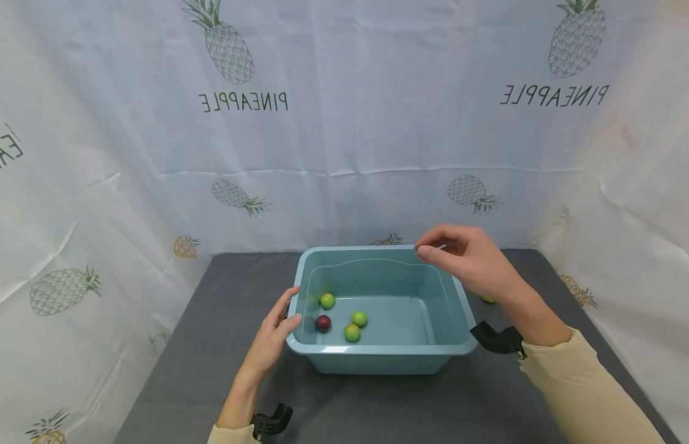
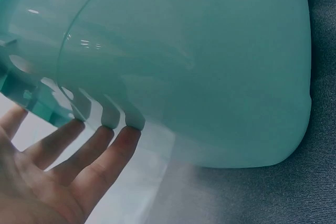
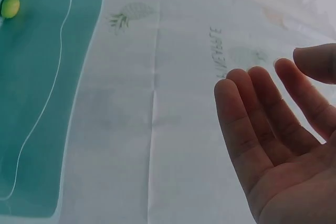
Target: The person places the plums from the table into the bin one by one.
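A light blue plastic basin (image 1: pixel 377 361) stands on the dark table, holding three small lime-like green fruits (image 1: pixel 352 332) and one dark red, plum-like fruit (image 1: pixel 323 323). My left hand (image 1: pixel 269 339) holds the basin's left rim, thumb and forefinger over the edge. In the left wrist view, the other fingertips (image 2: pixel 131 129) touch the outer wall. Above the back right corner of the basin is my right hand (image 1: pixel 466 256), fingers loosely bent. The right wrist view shows nothing in that hand, its thumb (image 3: pixel 315 62) apart from the fingers.
Right of the basin, another green fruit (image 1: pixel 487 300) lies on the grey table cover (image 1: pixel 211 345), partly hidden by the right forearm. A white curtain (image 1: pixel 344 142) with pineapple prints hangs behind the table and along both sides.
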The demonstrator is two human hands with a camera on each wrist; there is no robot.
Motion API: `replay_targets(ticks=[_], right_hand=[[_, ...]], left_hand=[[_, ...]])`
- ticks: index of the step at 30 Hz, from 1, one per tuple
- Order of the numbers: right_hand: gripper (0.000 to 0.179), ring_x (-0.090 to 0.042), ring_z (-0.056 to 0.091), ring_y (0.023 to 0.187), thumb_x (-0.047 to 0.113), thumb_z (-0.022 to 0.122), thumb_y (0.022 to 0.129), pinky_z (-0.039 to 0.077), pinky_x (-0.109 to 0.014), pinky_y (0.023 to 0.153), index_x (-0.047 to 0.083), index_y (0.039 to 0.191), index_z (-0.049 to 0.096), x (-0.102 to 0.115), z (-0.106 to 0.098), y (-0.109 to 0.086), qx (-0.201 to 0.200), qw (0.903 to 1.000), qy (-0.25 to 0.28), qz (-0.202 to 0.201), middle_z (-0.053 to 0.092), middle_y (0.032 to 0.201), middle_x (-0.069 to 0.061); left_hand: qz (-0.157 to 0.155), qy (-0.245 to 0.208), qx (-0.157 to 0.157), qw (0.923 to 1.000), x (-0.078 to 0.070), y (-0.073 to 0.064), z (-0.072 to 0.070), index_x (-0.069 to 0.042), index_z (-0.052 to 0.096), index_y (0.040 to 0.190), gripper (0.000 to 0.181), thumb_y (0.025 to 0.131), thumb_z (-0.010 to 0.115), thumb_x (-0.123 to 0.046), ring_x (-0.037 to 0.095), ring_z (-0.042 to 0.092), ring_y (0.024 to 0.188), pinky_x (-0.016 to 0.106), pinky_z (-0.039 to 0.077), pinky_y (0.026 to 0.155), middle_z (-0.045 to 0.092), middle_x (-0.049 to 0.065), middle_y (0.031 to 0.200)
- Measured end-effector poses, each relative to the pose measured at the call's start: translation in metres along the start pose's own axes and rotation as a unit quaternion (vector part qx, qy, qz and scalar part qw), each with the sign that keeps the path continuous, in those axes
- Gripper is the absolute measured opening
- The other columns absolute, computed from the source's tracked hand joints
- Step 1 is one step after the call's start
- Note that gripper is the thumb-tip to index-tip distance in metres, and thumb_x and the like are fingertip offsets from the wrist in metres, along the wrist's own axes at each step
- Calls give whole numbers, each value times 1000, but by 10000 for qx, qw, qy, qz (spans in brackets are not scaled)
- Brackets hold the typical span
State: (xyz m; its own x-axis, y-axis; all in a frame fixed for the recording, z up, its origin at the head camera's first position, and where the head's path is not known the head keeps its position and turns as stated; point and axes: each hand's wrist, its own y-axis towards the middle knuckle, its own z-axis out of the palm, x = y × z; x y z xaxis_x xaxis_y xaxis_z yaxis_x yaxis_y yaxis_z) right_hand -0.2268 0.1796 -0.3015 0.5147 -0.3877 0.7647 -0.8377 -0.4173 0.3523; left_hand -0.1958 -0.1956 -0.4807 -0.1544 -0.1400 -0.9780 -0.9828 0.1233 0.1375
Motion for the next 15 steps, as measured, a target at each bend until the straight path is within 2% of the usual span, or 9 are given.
replay_targets(ticks=[7,15], right_hand=[[15,-13,69,90,13,66,100,52,-23,81,5,112,71,-17,-19,-14,-548,9982,-124,215,70,104,-9],[18,-6,68,87,12,67,99,50,-18,76,3,114,71,-59,-26,-23,-1118,9918,-510,344,71,102,-1]], left_hand=[[42,14,41,10000,0,0,0,-22,38,156,54,105,55,-23,36,45,135,50,43,100,34,13,161],[71,63,29,10000,1,0,0,-22,38,156,53,105,54,-23,36,43,137,54,41,102,33,13,161]])
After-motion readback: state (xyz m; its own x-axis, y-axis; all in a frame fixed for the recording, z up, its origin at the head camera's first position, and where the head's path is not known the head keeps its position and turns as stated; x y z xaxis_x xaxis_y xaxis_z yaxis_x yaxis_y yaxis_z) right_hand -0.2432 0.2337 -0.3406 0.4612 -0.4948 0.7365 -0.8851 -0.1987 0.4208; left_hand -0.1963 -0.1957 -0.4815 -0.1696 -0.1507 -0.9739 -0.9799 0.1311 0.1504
